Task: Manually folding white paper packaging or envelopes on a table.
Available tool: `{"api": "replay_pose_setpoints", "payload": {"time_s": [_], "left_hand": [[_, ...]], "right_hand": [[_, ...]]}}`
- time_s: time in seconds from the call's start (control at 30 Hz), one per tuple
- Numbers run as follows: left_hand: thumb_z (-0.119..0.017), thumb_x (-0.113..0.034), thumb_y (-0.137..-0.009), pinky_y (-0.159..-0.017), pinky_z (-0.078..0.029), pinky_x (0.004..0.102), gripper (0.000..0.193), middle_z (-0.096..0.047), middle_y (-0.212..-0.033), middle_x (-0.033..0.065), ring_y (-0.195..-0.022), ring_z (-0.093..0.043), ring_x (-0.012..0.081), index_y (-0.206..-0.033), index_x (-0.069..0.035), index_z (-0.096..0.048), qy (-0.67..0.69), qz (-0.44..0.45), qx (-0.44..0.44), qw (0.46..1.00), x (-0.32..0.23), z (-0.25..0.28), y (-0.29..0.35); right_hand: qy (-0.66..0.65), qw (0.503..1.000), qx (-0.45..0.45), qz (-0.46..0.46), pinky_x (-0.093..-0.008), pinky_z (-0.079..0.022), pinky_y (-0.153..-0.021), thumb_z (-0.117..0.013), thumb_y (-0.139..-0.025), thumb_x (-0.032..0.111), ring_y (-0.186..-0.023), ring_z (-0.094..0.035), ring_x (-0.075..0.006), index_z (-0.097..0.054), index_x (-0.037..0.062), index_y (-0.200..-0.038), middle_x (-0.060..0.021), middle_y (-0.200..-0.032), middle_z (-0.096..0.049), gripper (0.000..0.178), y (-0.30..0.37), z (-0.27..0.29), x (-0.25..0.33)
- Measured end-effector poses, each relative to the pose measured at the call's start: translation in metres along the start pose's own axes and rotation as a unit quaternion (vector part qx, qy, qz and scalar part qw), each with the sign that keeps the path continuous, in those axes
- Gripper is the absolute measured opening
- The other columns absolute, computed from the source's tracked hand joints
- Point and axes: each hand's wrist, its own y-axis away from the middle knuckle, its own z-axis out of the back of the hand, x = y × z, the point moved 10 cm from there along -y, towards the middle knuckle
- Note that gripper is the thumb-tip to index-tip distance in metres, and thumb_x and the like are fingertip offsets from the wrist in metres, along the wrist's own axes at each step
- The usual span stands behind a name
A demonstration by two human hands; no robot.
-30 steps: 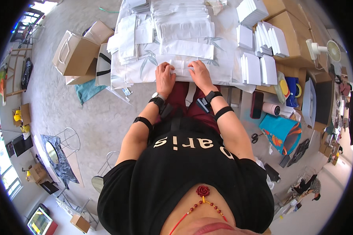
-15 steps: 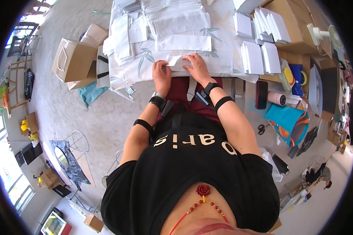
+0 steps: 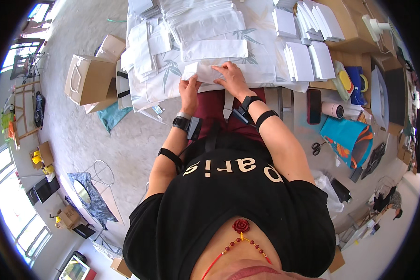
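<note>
A cardboard box (image 3: 91, 80) stands left of the cloth-covered desk (image 3: 136, 95), where loose white sheets (image 3: 140, 49) lie piled. The left hand (image 3: 189, 95) pinches the near left edge of a white paper strip (image 3: 207, 73) at the desk's front, a brighter flap at its left end. The right hand (image 3: 233, 80) rests on the strip, thumb and forefinger spread. Farther right stand white paper stacks (image 3: 299, 64), then a phone (image 3: 314, 106).

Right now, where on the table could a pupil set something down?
Bare leaf-printed white tablecloth shows between the long white paper strip and the white paper stacks at right. Crowded: far left and middle, under layered white papers.
</note>
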Motion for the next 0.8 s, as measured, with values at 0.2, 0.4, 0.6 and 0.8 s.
{"api": "replay_pose_setpoints", "payload": {"time_s": [0.2, 0.4, 0.6, 0.8], "left_hand": [[-0.057, -0.013, -0.102, -0.098, -0.053, 0.0377, 0.023, -0.067, -0.113, 0.0097, -0.104, -0.066, 0.0198, -0.119, 0.002, -0.058, 0.065, 0.013, 0.065, 0.996, 0.009, -0.019, 0.000], [-0.055, -0.009, -0.101, -0.101, -0.052, 0.0407, 0.023, -0.065, -0.118, 0.0124, -0.109, -0.065, 0.0226, -0.120, 0.003, -0.055, 0.076, 0.022, 0.045, 0.996, 0.016, -0.020, 0.001], [-0.054, -0.010, -0.101, -0.099, -0.052, 0.0420, 0.021, -0.067, -0.117, 0.0160, -0.108, -0.066, 0.0260, -0.113, 0.006, -0.059, 0.086, 0.010, 0.038, 0.996, 0.013, -0.026, 0.003], [-0.054, -0.010, -0.102, -0.099, -0.052, 0.0432, 0.020, -0.064, -0.118, 0.0170, -0.110, -0.065, 0.0285, -0.114, 0.006, -0.056, 0.047, 0.006, 0.034, 0.998, 0.017, -0.026, 0.003]], "right_hand": [[0.002, 1.000, 0.004, -0.007, -0.0402, -0.049, -0.097, -0.085, -0.079, 0.022, -0.108, -0.059, -0.0283, -0.070, 0.0199, -0.131, -0.0078, -0.113, -0.060, 0.054, -0.001, 0.000, 0.002], [0.000, 1.000, 0.004, -0.004, -0.0404, -0.049, -0.096, -0.085, -0.078, 0.022, -0.108, -0.059, -0.0282, -0.070, 0.0193, -0.131, -0.0072, -0.113, -0.061, 0.055, -0.002, 0.000, 0.002], [0.015, 1.000, 0.009, -0.007, -0.0407, -0.049, -0.097, -0.085, -0.078, 0.024, -0.109, -0.059, -0.0280, -0.069, 0.0195, -0.133, -0.0065, -0.113, -0.061, 0.058, -0.003, 0.000, 0.003], [0.029, 1.000, 0.007, -0.008, -0.0411, -0.049, -0.097, -0.085, -0.077, 0.025, -0.109, -0.059, -0.0282, -0.069, 0.0182, -0.133, -0.0062, -0.114, -0.061, 0.059, -0.003, 0.000, 0.003]]}}
